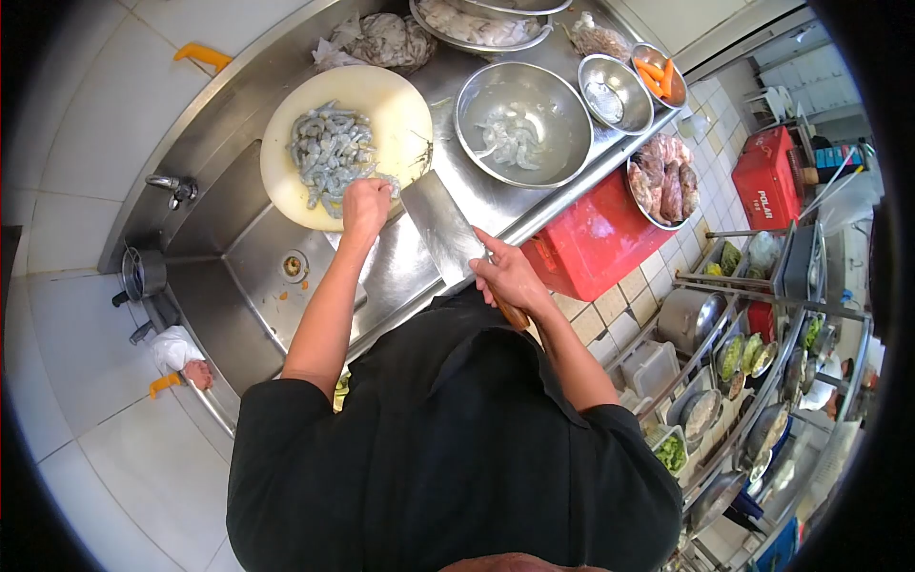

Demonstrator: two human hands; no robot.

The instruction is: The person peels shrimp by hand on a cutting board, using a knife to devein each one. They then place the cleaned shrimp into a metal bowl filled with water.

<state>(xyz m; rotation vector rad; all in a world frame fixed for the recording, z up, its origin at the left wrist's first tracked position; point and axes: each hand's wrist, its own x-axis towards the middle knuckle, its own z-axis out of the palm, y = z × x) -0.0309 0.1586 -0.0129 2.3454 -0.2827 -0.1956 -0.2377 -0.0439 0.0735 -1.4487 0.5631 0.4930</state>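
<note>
A pile of raw peeled shrimp [331,148] lies on a round, pale cutting board [405,100]. At the board's near right edge, my left hand [365,205] is closed in a pinch on a shrimp [389,183]. My right hand [510,278] grips a cleaver [441,227] by its wooden handle, the broad blade lying flat and pointing toward the board. The blade's far corner comes close to the board's edge. To the right of the board, a large steel bowl [567,110] contains more shrimp [512,138].
A steel sink [205,253] with a drain lies left of the board. Behind stand a bowl of pale seafood [481,24], a small bowl [615,93] and carrots [653,76]. Right of the counter edge are a red crate [600,234], a bowl of meat [662,181] and loaded shelves [734,334].
</note>
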